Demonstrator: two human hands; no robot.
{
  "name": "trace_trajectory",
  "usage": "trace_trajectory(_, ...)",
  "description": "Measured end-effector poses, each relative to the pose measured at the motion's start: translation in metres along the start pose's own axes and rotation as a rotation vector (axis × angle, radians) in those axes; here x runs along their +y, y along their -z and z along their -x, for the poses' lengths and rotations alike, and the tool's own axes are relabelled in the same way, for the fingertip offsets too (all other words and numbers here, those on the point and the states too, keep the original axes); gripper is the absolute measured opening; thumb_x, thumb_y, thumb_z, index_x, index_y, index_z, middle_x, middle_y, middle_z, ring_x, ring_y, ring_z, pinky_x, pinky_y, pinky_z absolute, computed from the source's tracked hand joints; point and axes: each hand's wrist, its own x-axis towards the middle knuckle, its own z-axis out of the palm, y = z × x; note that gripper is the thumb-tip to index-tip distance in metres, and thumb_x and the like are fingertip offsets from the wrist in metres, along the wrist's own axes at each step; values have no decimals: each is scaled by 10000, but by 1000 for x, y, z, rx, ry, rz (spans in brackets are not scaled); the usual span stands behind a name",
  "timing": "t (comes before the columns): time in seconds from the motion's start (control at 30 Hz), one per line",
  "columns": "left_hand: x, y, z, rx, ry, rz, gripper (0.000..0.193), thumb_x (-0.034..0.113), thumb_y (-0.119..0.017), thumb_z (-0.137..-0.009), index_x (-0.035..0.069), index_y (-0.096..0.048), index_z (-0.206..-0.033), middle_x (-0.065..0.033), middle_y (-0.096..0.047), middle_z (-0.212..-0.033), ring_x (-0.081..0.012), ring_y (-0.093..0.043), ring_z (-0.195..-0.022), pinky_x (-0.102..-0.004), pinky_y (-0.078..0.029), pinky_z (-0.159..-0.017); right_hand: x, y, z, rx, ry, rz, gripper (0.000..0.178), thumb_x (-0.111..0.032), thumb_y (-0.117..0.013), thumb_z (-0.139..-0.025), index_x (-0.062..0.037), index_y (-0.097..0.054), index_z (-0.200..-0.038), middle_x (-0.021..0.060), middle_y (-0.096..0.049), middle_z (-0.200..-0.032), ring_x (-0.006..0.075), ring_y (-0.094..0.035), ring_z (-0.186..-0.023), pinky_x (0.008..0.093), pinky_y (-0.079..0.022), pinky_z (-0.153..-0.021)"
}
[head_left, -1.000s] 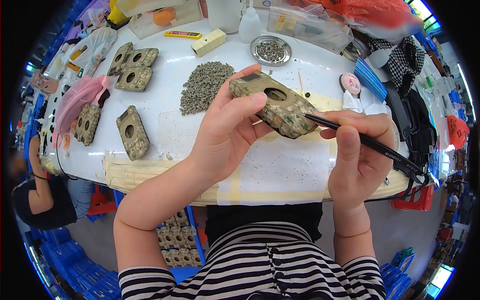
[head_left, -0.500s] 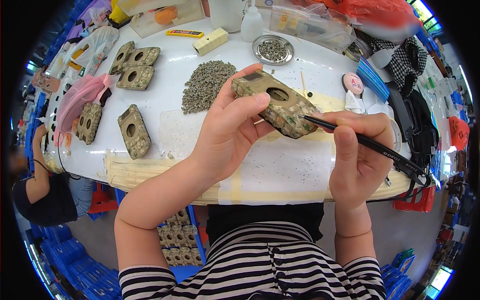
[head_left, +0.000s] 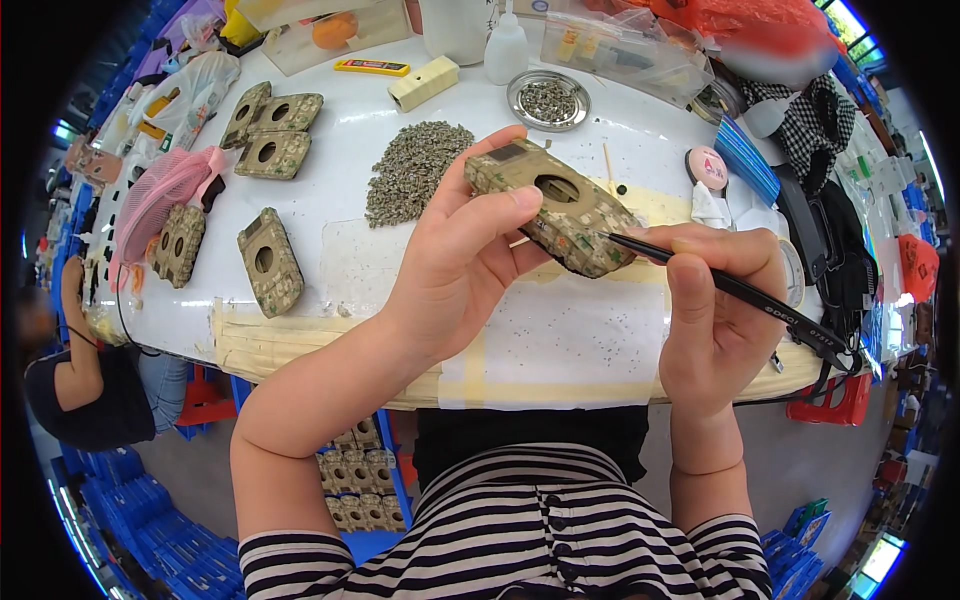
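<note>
My left hand [head_left: 440,255] holds a camouflage-painted toy tank hull [head_left: 590,218] tilted above the table, fingers and thumb around its far left part. A round hole opens in the hull's top. My right hand [head_left: 715,320] is closed around black tweezers [head_left: 793,320], whose tips touch or nearly touch the hull's near right end; whether they hold a tiny part cannot be made out. Beneath both hands lies a white paper sheet [head_left: 560,350] with many tiny specks scattered on it. Another camouflage hull [head_left: 288,288] rests to the left.
A pile of small camouflage parts [head_left: 412,178] and a metal dish [head_left: 515,112] of similar pieces lie beyond my hands. Further back are a cream block [head_left: 424,84] and white squeeze bottle [head_left: 506,52]. More hulls [head_left: 272,155] lie left. Another person's arm [head_left: 80,370] shows far left.
The tweezer tips have shifted very slightly right and down along the hull. Both hands keep their hold, and the view has moved a touch.
</note>
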Motion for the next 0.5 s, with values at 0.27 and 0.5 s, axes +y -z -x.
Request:
trace_trajectory(0.27, 0, 1, 0, 1, 6, -7, 593, 126, -560, -857, 51, -250, -1357, -104, -503, -1154, -184, -551, -1039, -389, -478, -894, 0, 1, 0, -9, 12, -3, 115, -51, -632, -856, 15, -553, -906, 114, -617, -896, 155, -605, -810, 247, -471, -739)
trace_trajectory(0.5, 0, 0, 0, -1, 6, -6, 575, 128, -559, -858, 54, -265, -1346, -105, -505, -1149, -186, -552, -1039, -392, -478, -899, 1, 1, -1, -3, 24, -7, 114, -47, -633, -854, 13, -554, -909, 113, -615, -900, 154, -605, -813, 248, -471, -744)
